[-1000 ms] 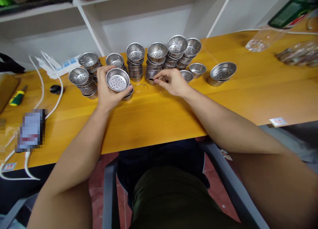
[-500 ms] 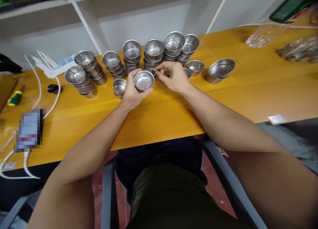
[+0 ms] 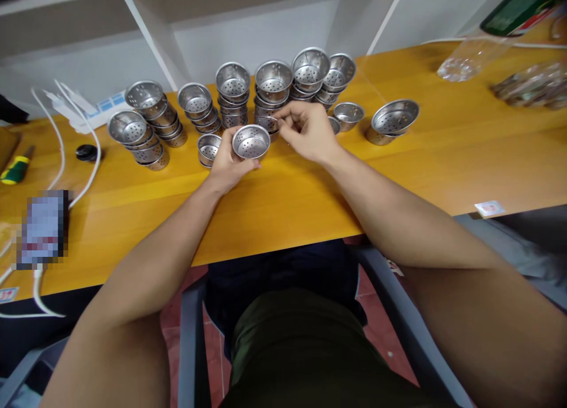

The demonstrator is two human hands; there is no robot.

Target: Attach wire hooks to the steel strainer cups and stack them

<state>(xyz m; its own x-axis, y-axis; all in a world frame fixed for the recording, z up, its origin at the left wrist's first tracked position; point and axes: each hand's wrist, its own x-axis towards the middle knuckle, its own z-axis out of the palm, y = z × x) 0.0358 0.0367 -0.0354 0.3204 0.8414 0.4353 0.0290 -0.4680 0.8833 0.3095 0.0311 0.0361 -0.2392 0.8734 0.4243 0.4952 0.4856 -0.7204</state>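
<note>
Since one second ago, the perforated cup (image 3: 251, 141) is moved rightward | my left hand (image 3: 228, 166) holds it around the wall, mouth up, above the table (image 3: 283, 201) | being round, no long axis; it lies just left of my right hand (image 3: 310, 130) | right fingertips narrow, whether on something I cannot tell | behind: cup stacks (image 3: 233, 92).

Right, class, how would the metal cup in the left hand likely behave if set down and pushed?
The metal cup is probably stiff: its rim looks round in the left hand's grip. It's likely light for its size, being open-topped and pierced with holes. Its curved wall suggests it could roll if knocked onto its side.
</note>
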